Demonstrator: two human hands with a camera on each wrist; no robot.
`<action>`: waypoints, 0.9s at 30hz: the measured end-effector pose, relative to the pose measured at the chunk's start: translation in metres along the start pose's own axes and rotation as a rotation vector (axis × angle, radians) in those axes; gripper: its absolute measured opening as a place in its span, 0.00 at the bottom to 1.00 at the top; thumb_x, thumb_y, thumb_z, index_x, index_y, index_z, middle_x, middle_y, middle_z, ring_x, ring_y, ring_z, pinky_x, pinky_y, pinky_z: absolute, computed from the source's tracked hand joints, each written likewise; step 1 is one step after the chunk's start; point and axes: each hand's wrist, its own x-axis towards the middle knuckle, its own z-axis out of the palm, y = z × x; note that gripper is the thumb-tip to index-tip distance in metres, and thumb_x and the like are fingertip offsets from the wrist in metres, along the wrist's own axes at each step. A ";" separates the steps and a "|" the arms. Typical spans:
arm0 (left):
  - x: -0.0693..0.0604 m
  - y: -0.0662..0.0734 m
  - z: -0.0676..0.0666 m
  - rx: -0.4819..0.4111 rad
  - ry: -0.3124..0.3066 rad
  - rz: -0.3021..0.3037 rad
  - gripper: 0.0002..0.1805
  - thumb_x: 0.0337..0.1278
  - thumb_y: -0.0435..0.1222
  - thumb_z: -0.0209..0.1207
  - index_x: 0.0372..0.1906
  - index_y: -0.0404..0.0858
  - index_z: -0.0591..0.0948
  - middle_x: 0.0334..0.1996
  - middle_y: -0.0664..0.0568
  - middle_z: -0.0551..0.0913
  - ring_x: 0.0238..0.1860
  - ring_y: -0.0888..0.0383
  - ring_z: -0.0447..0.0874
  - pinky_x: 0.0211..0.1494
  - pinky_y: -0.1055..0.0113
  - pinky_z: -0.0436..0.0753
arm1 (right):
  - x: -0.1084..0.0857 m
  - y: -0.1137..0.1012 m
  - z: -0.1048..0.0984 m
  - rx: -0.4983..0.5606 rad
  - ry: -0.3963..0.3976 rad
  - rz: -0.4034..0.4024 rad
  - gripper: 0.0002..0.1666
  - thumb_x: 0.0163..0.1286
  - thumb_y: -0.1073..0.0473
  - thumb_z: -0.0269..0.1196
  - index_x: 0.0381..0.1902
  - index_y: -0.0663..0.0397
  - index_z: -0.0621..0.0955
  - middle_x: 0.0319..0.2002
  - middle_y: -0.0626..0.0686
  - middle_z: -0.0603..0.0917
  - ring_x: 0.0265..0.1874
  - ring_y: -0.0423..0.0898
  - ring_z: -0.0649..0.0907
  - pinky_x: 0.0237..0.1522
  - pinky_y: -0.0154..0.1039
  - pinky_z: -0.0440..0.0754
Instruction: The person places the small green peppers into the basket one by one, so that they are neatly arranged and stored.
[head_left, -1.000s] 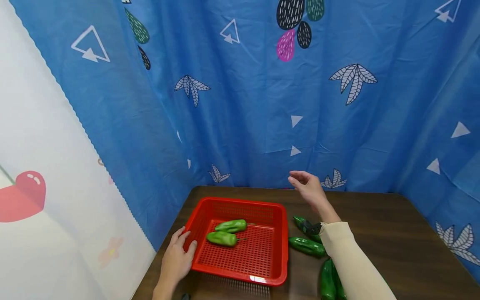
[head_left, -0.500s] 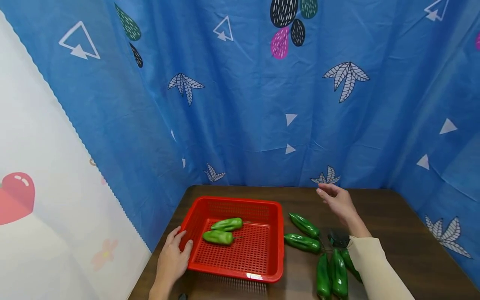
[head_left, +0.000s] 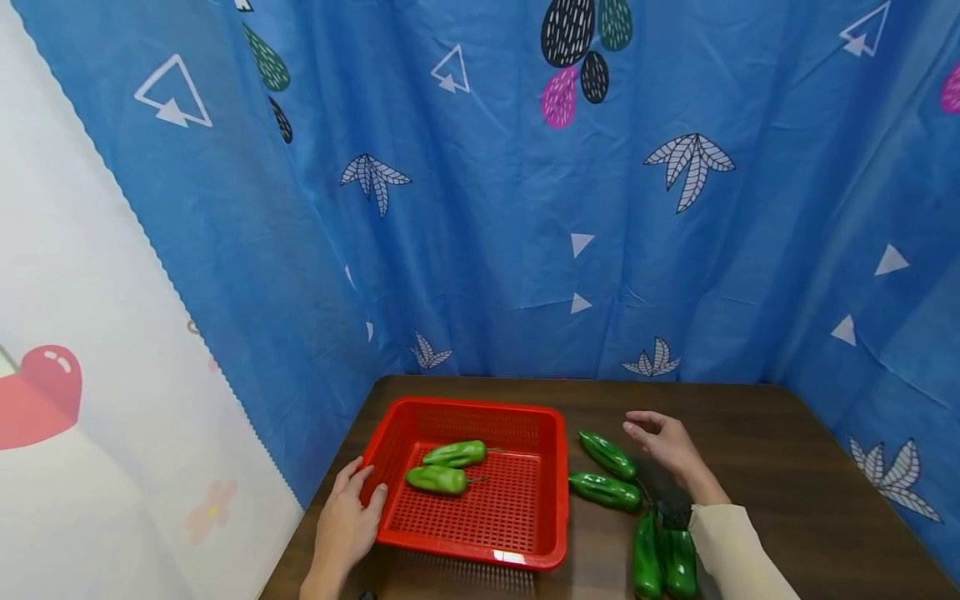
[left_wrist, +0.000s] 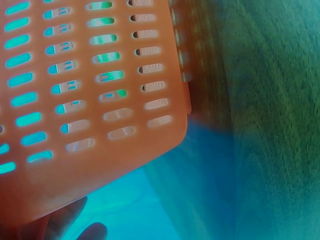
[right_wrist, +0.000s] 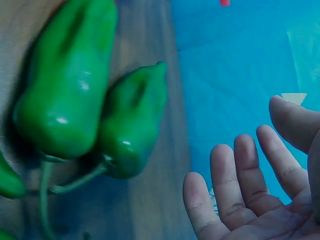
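Note:
My left hand [head_left: 348,519] holds the left rim of a red plastic basket [head_left: 555,500]; in the left wrist view its fingertips [left_wrist: 93,232] show by the rim, below the slotted wall [left_wrist: 120,145]. Inside the basket lie two light green peppers, one [head_left: 437,479] in front of the other [head_left: 456,453]. Right of the basket, my right hand [head_left: 670,450] hovers with fingers spread and nothing in them. Closest to it are two dark green peppers [right_wrist: 65,85] [right_wrist: 132,120] on the table, not touched.
Farther forward on the dark wooden table [head_left: 780,492], more dark green peppers [head_left: 648,557] lie partly behind the right wrist. A blue patterned curtain [head_left: 495,250] hangs along the back, with a white cloth [head_left: 112,250] at the left.
My right hand has moved right from near the basket's back corner, then come down lower beside the dark peppers. The left hand stays at the basket's rim.

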 end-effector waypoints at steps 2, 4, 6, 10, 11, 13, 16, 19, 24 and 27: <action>0.000 0.000 0.000 -0.005 0.001 -0.002 0.26 0.67 0.44 0.59 0.64 0.33 0.78 0.72 0.44 0.68 0.69 0.38 0.72 0.63 0.39 0.76 | 0.000 0.003 0.003 0.000 -0.003 0.012 0.31 0.74 0.47 0.61 0.66 0.62 0.75 0.60 0.65 0.79 0.56 0.60 0.81 0.51 0.50 0.86; 0.001 0.001 0.000 -0.006 0.006 -0.001 0.26 0.67 0.44 0.59 0.64 0.34 0.78 0.72 0.45 0.68 0.69 0.38 0.72 0.63 0.39 0.76 | -0.001 0.007 0.006 -0.002 -0.010 0.032 0.32 0.74 0.47 0.61 0.66 0.63 0.75 0.61 0.66 0.79 0.55 0.59 0.82 0.51 0.50 0.85; 0.000 0.001 0.001 -0.006 0.014 0.001 0.26 0.67 0.44 0.59 0.64 0.34 0.79 0.72 0.45 0.69 0.68 0.39 0.73 0.62 0.39 0.76 | -0.001 0.011 0.010 0.004 -0.020 0.055 0.32 0.74 0.47 0.61 0.67 0.63 0.75 0.62 0.66 0.78 0.55 0.58 0.83 0.53 0.52 0.85; 0.000 0.001 0.001 -0.001 0.014 0.000 0.26 0.67 0.44 0.59 0.63 0.34 0.79 0.72 0.44 0.69 0.68 0.39 0.73 0.62 0.40 0.76 | -0.001 0.017 0.014 0.005 -0.037 0.078 0.32 0.74 0.48 0.61 0.66 0.64 0.75 0.61 0.66 0.79 0.53 0.55 0.84 0.52 0.53 0.85; 0.000 0.001 0.001 -0.002 0.013 0.000 0.26 0.67 0.44 0.59 0.64 0.34 0.79 0.72 0.44 0.69 0.68 0.39 0.73 0.62 0.39 0.76 | -0.001 0.018 0.015 0.008 -0.038 0.082 0.31 0.74 0.49 0.62 0.66 0.65 0.75 0.61 0.66 0.80 0.52 0.54 0.84 0.51 0.53 0.85; 0.000 0.001 0.000 -0.005 0.006 -0.003 0.25 0.67 0.44 0.60 0.64 0.34 0.79 0.72 0.44 0.68 0.69 0.39 0.72 0.63 0.39 0.76 | 0.000 0.020 0.018 -0.005 -0.035 0.081 0.31 0.73 0.50 0.63 0.65 0.65 0.76 0.59 0.66 0.81 0.51 0.54 0.84 0.49 0.50 0.86; 0.000 0.000 -0.001 -0.010 0.004 -0.009 0.25 0.67 0.44 0.59 0.64 0.34 0.78 0.72 0.44 0.68 0.69 0.39 0.72 0.63 0.39 0.75 | 0.001 0.021 0.022 -0.020 -0.023 0.071 0.30 0.71 0.53 0.65 0.63 0.67 0.77 0.56 0.65 0.83 0.52 0.55 0.84 0.47 0.47 0.85; -0.001 -0.001 -0.001 -0.011 0.015 -0.012 0.25 0.67 0.44 0.60 0.63 0.34 0.79 0.72 0.45 0.69 0.69 0.39 0.72 0.63 0.39 0.76 | 0.002 0.021 0.026 -0.056 -0.020 0.060 0.29 0.69 0.54 0.67 0.62 0.67 0.78 0.54 0.65 0.83 0.52 0.57 0.83 0.48 0.47 0.85; 0.000 0.000 0.000 -0.012 0.019 -0.006 0.25 0.67 0.44 0.60 0.63 0.34 0.79 0.72 0.45 0.69 0.69 0.40 0.72 0.63 0.40 0.76 | 0.005 0.025 0.032 -0.098 -0.037 0.072 0.30 0.65 0.55 0.70 0.60 0.66 0.79 0.55 0.67 0.83 0.54 0.61 0.81 0.51 0.52 0.84; 0.000 0.000 0.000 -0.018 0.008 -0.007 0.25 0.67 0.44 0.60 0.63 0.34 0.79 0.72 0.45 0.69 0.69 0.40 0.72 0.63 0.40 0.76 | 0.007 0.029 0.035 -0.119 -0.057 0.084 0.30 0.63 0.55 0.72 0.59 0.65 0.80 0.56 0.67 0.82 0.56 0.63 0.80 0.54 0.54 0.83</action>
